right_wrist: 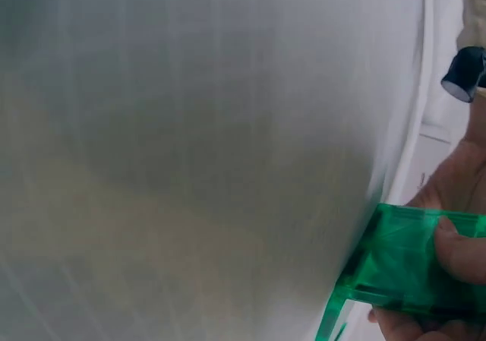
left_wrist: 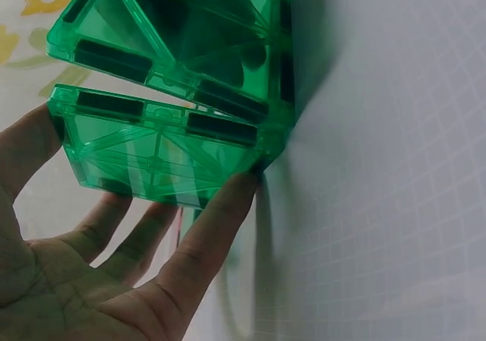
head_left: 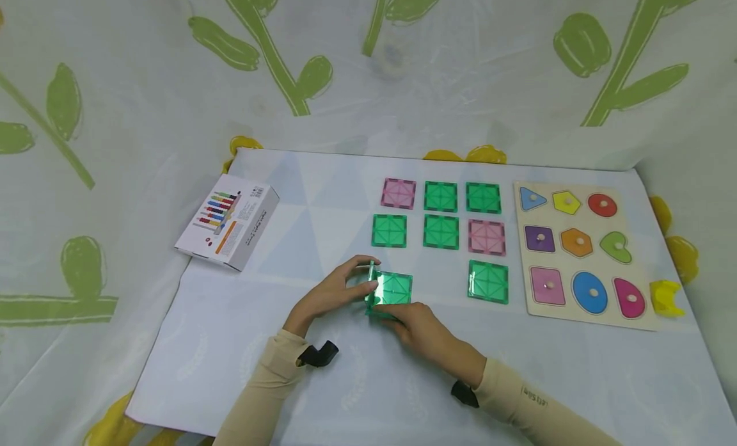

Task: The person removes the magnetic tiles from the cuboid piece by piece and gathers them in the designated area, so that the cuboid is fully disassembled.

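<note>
My left hand (head_left: 331, 291) holds a green square magnetic tile (left_wrist: 152, 147) on edge, its thumb and fingers at the tile's sides. With my right hand (head_left: 423, 331) I pinch a second green tile (right_wrist: 402, 257), whose thumb (right_wrist: 459, 254) presses its face. In the left wrist view these two tiles stand at an angle, close together at one end, with a narrow gap widening away from it. Between the hands in the head view lies a flat green tile (head_left: 396, 287). The hands partly cover the two raised tiles there.
Beyond the hands lie loose green tiles (head_left: 441, 231) and two pink tiles (head_left: 398, 194), in rough rows. A knobbed shape puzzle board (head_left: 567, 254) sits at the right, beside a yellow piece (head_left: 666, 298). A white printed box (head_left: 227, 222) is at the table's left edge.
</note>
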Tool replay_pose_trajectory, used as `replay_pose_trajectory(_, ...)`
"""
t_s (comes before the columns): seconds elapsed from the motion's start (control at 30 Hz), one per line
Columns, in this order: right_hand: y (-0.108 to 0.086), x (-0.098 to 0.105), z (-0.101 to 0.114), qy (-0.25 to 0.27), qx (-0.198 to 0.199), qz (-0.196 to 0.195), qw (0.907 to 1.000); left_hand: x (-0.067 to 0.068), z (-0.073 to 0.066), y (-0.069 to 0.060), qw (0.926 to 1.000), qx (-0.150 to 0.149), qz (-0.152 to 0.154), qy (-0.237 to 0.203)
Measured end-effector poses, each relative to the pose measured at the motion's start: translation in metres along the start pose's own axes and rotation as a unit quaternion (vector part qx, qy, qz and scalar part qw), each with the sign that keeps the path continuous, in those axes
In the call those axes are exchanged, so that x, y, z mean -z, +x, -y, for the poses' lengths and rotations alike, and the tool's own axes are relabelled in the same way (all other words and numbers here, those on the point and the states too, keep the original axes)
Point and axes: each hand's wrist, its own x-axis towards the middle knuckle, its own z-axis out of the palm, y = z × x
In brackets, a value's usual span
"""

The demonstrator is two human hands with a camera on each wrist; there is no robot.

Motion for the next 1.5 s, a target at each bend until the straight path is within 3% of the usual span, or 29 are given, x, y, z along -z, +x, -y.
replay_pose_trajectory(0.13,-0.002,-0.001,0.0,0.001,0.012,0.003,0.9999,0.0,0.0,0.0,0.9999,-0.001,0.004,-0.01)
replay_pose_trajectory(0.43,-0.011,0.004,-0.002,0.004,0.05,0.065,0.9966,0.002,0.0,0.0,0.9999,-0.004,0.006,-0.016)
replay_pose_trajectory(0.67,-0.018,0.021,-0.012,0.081,0.063,0.079,0.9916,0.002,0.001,0.0,0.9998,-0.009,0.007,-0.019)
replay_pose_trajectory(0.83,-0.024,0.044,-0.023,0.08,0.044,0.021,0.9956,0.001,0.001,0.0,0.9998,-0.01,0.002,-0.02)
replay_pose_trajectory(1.03,-0.026,0.068,-0.036,0.004,0.021,-0.07,0.9973,0.002,-0.001,-0.001,0.9997,-0.013,0.002,-0.021)
replay_pose_trajectory(1.23,-0.023,0.08,-0.045,-0.043,0.005,-0.094,0.9946,0.002,0.0,0.0,0.9993,-0.008,0.01,-0.035)
replay_pose_trajectory(1.5,-0.02,0.074,-0.058,-0.084,-0.034,-0.122,0.9884,0.001,0.002,0.0,0.9991,-0.007,0.013,-0.04)
